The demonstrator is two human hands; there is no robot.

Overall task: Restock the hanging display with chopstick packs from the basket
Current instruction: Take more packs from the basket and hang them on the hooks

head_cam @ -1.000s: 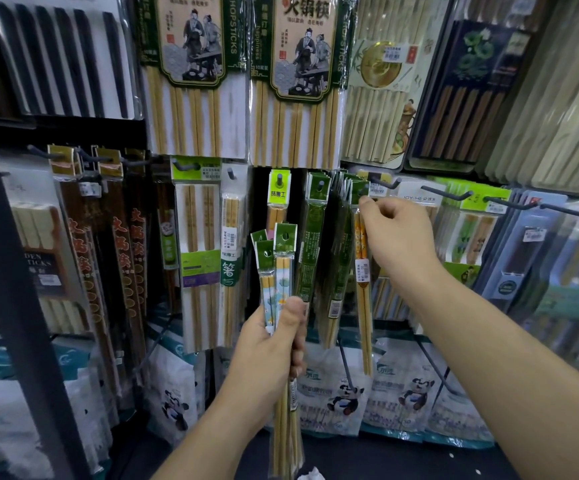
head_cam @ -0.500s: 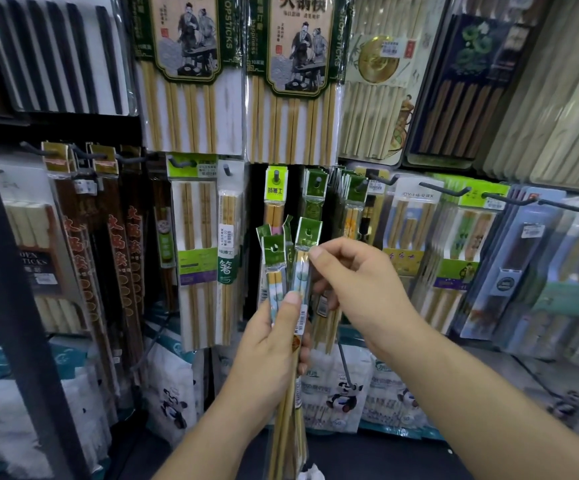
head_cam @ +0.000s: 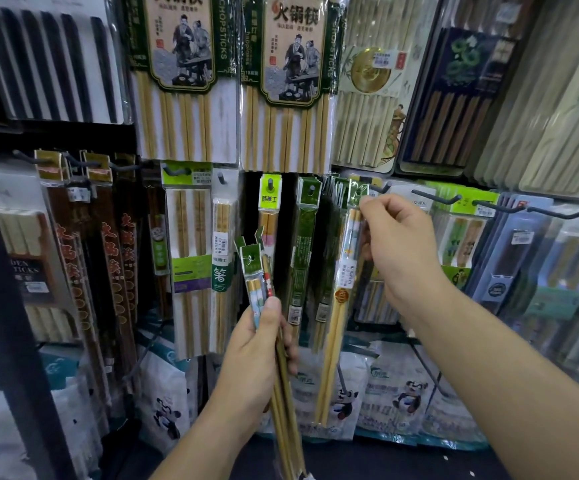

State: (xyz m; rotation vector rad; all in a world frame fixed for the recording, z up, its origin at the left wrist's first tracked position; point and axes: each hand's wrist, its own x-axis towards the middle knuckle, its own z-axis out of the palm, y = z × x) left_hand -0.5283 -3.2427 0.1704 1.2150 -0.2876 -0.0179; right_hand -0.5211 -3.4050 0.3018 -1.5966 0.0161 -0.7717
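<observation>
Chopstick pack (head_cam: 341, 296): slim glossy clear sleeve, green card header, pale bamboo sticks, is hanging just left of display hook (head_cam: 383, 188). Right hand (head_cam: 395, 251) is raised, pinching its header. Left hand (head_cam: 250, 358), below-left of hook, is gripping spare packs (head_cam: 251, 268) upright.

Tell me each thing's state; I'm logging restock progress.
Left hand: grips bundle.
Bundle: upright, not hung.
Right hand: pinches top of pack.
Pack: held up beside hung packs; whether hooked, cannot tell.
Hung packs: hanging straight.
</observation>
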